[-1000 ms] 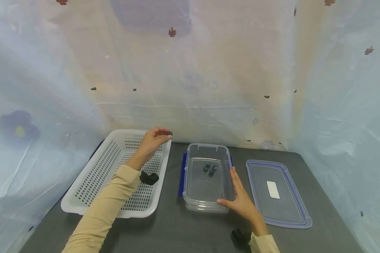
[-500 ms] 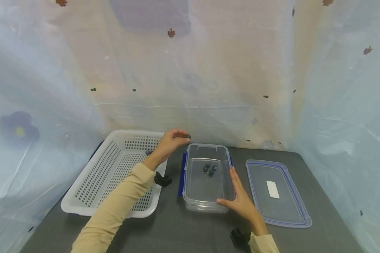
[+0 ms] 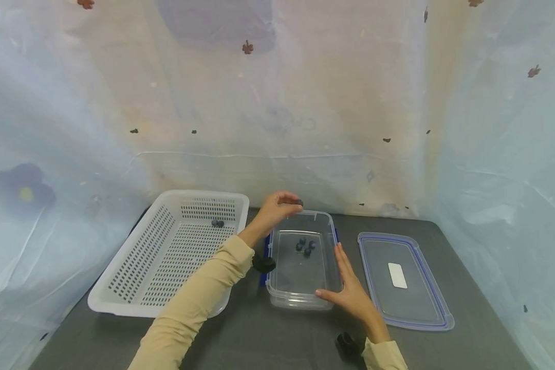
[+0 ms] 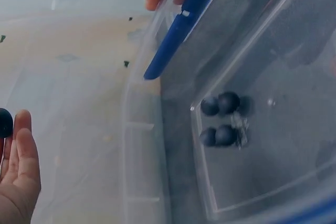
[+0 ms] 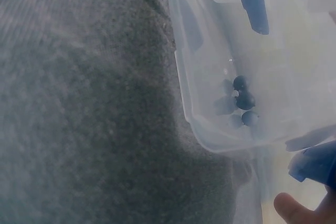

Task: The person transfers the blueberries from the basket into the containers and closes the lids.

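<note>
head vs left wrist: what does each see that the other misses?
Head only: the white basket with one or two berries left in it, the lid lying to the right, and the right hand against the tub's side.
Left wrist only: four separate berries in the tub, which the head view merges into a dark clump.
Both: the clear tub, the berries inside it, and the left hand pinching a berry over the tub's far edge.

White slotted basket, clear tub with blue clips, dark blue berries, dark grey counter, beige sleeves.
</note>
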### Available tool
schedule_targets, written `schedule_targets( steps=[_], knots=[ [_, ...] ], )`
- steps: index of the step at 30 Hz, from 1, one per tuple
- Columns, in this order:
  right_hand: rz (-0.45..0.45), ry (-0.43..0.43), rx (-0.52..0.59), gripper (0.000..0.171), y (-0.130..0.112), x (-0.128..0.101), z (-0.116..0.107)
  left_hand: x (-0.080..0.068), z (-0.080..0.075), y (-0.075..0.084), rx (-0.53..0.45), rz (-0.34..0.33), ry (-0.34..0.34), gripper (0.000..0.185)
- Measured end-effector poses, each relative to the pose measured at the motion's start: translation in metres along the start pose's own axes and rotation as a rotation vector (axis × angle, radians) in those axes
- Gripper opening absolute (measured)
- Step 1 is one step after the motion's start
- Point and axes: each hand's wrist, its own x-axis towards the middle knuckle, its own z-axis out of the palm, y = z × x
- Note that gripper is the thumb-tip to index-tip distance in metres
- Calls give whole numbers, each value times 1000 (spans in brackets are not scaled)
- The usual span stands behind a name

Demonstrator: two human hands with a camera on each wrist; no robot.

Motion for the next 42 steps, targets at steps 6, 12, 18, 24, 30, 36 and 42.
schedule_targets(
  steps=[6,12,18,24,30,36,42],
  knots=[
    [1,-8,14,115,1,0,1,9,20,-11,132,-53,80,24],
    [-3,-8,16,115,3,1,0,15,41,-27,100,-80,123,23],
    [4,-5,10,114,2,2,0,17,55,-40,165,-104,176,26],
    [-7,-1,22,113,-1,2,1,16,62,-50,263,-133,169,24],
    [3,4,24,113,-2,1,1,13,65,-62,373,-121,197,19],
    [-14,9,17,114,-1,0,0,11,67,-73,438,-125,266,16],
    [-16,7,9,113,-14,1,-1,9,67,-80,533,-131,299,17]
  ],
)
